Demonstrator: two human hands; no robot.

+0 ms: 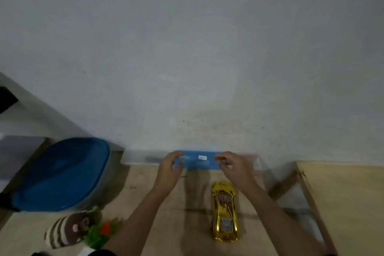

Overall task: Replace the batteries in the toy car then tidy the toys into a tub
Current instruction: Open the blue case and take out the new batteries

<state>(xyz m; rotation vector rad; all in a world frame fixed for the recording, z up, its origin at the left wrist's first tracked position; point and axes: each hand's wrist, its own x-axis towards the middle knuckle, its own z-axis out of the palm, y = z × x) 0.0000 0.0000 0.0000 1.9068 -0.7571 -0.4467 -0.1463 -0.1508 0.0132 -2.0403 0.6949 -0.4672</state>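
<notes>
Left hand (170, 169) spread | right hand (231, 167) pinched, contents unclear | both at blue box (196, 161)

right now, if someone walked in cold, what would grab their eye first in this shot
Most likely the shiny gold toy car, lying on the wooden table just below the right hand. Next, both hands, the left hand too, reach toward a flat blue case at the table's far edge by the wall. On the left sits a big blue-lidded tub, with a striped plush toy in front of it.
</notes>
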